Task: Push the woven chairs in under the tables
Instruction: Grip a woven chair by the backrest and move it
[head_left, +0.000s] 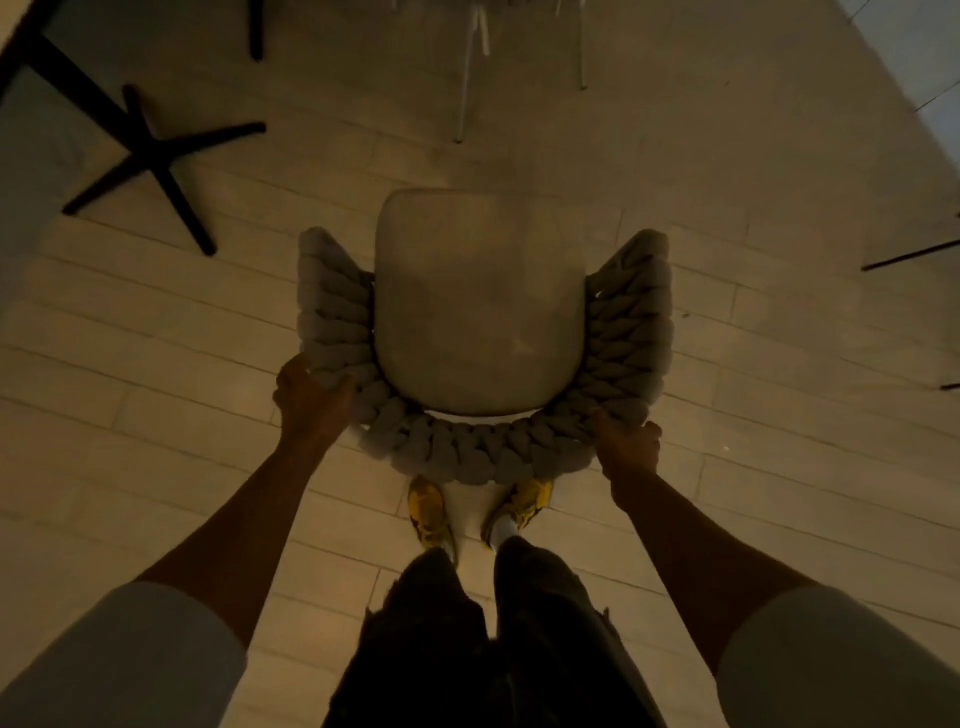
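Underfoot, nearest the camera: dark trousers and yellow shoes, toes just behind the chair back, on a pale plank floor.

Item 1. Left hand: fingers curled over the left rear corner of the braided backrest, holding it. Right hand: wrapped likewise round the right rear corner.

Item 2. Woven chair: cushioned seat facing away from the person, standing on open floor, under no table. Its legs are hidden beneath the seat.

Item 3. Black cross-foot table base: ahead and to the left, apart from the chair. Its tabletop cannot be made out clearly.

Item 4. White-legged chair: farthest, straight ahead. Thin dark legs show at the right edge.

Hazards, as judged:
- A straight push would likely meet the white-legged chair rather than a table, so the chair needs steering left.
- Its unseen front legs could catch on a foot of the cross base.
- The soft braid may give under uneven pressure, letting the chair yaw.
- The toes stand close enough to be clipped.
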